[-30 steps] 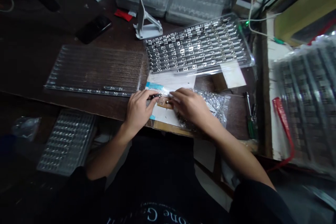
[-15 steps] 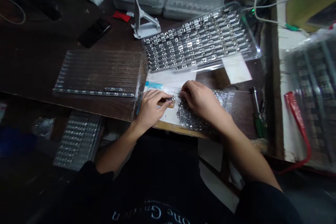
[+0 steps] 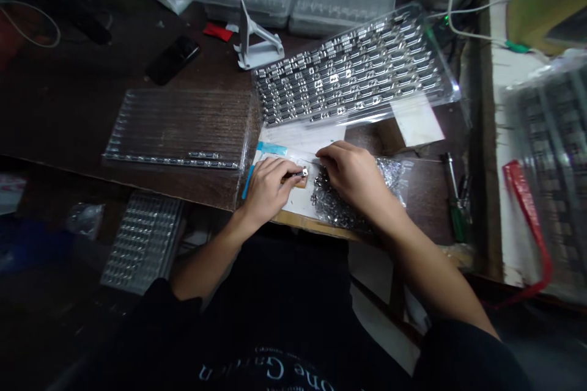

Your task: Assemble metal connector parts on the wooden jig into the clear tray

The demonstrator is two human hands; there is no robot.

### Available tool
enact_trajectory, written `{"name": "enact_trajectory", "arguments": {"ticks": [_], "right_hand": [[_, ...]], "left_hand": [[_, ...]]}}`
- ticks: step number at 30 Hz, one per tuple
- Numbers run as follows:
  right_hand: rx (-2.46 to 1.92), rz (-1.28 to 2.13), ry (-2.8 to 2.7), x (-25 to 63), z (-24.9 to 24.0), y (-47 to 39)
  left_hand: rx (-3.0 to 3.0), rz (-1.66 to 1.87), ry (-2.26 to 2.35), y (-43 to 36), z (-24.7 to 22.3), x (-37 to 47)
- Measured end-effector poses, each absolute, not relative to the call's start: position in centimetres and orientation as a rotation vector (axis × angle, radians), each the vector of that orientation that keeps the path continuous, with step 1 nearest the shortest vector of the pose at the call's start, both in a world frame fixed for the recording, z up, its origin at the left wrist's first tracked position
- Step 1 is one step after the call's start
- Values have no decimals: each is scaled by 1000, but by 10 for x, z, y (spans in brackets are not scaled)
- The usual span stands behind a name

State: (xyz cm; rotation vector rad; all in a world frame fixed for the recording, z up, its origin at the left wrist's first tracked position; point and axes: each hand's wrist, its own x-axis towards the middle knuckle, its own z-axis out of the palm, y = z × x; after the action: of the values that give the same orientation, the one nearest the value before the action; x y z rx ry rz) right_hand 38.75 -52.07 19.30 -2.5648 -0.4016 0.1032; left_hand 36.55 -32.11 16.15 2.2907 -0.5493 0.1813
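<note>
Thumb and fingers of my left hand [image 3: 267,188] are closed on a small metal connector [image 3: 300,173] with a bright end. Beneath it lies a small wooden block [image 3: 301,183], partly covered by that hand. My right hand [image 3: 352,172] hovers to the right with its fingertips pinched together; whatever they hold is too small to make out. Under the right hand spreads a heap of tiny shiny metal parts [image 3: 337,208] on clear plastic. Both hands work above a white board [image 3: 300,203] at the table's front edge.
Behind the hands, a clear tray [image 3: 452,93] full of connectors leans on a white-topped block [image 3: 419,122]. A ribbed tray [image 3: 178,116] on the left holds a front row of connectors. A green-handled screwdriver [image 3: 457,220], phone [image 3: 173,60] and grey stand [image 3: 259,49] lie around.
The view has shifted slightly, moving the scene rightward. My right fingertips have risen a little away from the heap. My left hand stays on the connector, whose end now shows brighter.
</note>
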Motion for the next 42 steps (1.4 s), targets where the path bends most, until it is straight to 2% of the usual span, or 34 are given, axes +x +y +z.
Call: {"name": "enact_trajectory", "arguments": {"ticks": [6, 15, 23, 32, 38, 42], "right_hand": [[-2426, 211, -650, 383, 183, -502], [-2684, 268, -961, 376, 190, -490], [-2640, 249, -1008, 375, 191, -491], [-2676, 247, -1090, 373, 202, -488], [-2827, 172, -716, 381, 202, -514], [-2858, 184, -749, 382, 199, -520]], "left_hand": [[2239, 456, -347, -295, 174, 370], [2551, 339, -263, -201, 199, 401], [2701, -8, -445, -198, 204, 410], [2861, 129, -557, -174, 208, 415], [2708, 88, -668, -218, 217, 423], [2552, 33, -748, -279, 218, 435]]}}
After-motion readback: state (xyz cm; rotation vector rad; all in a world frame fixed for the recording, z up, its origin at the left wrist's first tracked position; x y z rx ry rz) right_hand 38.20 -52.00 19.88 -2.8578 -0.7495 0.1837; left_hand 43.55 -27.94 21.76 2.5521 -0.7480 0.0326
